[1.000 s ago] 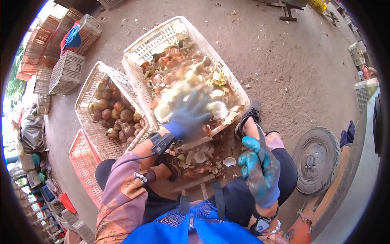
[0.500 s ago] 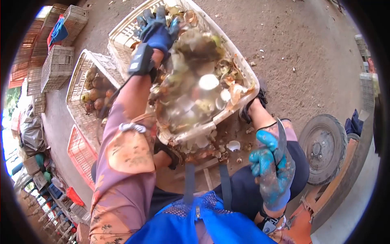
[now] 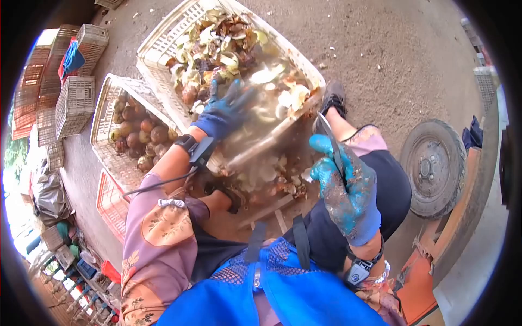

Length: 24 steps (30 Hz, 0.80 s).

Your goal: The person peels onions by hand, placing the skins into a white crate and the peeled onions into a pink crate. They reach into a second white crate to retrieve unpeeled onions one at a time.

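Observation:
My left hand (image 3: pixel 224 113), in a blue glove, hovers with fingers spread over the near part of a white plastic crate (image 3: pixel 157 46) heaped with fruit peels and shells; it holds nothing that I can see. My right hand (image 3: pixel 343 187), in a stained blue glove, grips a knife (image 3: pixel 329 140) whose blade points up and away, above my right knee. A second white crate (image 3: pixel 104 111) to the left holds several round brown fruits (image 3: pixel 142 130). Peels lie scattered on the ground (image 3: pixel 274 176) between my feet.
A red crate (image 3: pixel 111 204) lies flat at the left beside my leg. Stacked empty crates (image 3: pixel 73 98) stand further left. A wheel (image 3: pixel 435 168) stands to the right of my right leg. Bare concrete floor stretches beyond the crates.
My left hand has pulled back from the far end of the peel crate to its near side. My right hand with the knife has risen and shifted slightly left.

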Each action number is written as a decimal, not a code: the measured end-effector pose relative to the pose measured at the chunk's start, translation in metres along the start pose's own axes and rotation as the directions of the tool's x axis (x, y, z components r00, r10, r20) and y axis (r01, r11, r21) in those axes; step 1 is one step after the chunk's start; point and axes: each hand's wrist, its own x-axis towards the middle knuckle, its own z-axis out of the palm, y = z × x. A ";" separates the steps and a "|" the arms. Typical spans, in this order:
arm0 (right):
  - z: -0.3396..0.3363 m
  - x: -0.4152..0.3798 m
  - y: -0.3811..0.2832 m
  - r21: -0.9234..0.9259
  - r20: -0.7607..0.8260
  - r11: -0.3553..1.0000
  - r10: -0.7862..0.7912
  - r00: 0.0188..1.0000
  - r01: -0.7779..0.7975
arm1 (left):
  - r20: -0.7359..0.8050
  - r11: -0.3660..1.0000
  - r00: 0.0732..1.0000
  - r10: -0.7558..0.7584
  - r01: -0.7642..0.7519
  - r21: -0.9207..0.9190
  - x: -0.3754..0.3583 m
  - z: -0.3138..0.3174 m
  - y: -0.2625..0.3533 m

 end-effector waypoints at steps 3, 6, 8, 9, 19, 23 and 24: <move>0.004 0.000 -0.003 -0.017 0.000 0.997 0.079 0.997 -0.079 | 0.172 0.962 0.947 -0.271 0.274 0.008 0.019 -0.016 -0.034; 0.006 0.004 -0.003 -0.076 0.016 0.995 0.069 0.998 -0.067 | 0.077 0.867 0.864 -0.498 0.495 0.062 0.044 -0.006 -0.085; 0.008 0.006 0.002 -0.125 0.004 0.992 0.007 1.000 -0.007 | 0.088 0.655 0.654 -0.751 0.755 -0.025 0.063 -0.015 -0.128; 0.010 0.006 0.006 -0.133 0.006 0.991 -0.025 1.000 0.026 | 0.043 0.485 0.498 -0.866 0.859 -0.165 0.066 -0.004 -0.156; 0.013 0.001 0.025 -0.232 0.052 0.969 -0.078 0.996 0.088 | -0.028 0.925 0.966 -0.257 0.238 -0.295 0.034 -0.012 -0.007; 0.016 0.012 0.014 -0.269 0.030 0.961 -0.055 0.998 0.061 | 0.367 0.868 0.850 -0.378 0.463 -0.181 0.073 -0.018 -0.055; 0.016 0.011 0.013 -0.283 0.030 0.957 -0.061 0.998 0.067 | 0.364 0.856 0.842 -0.398 0.484 -0.183 0.081 -0.021 -0.066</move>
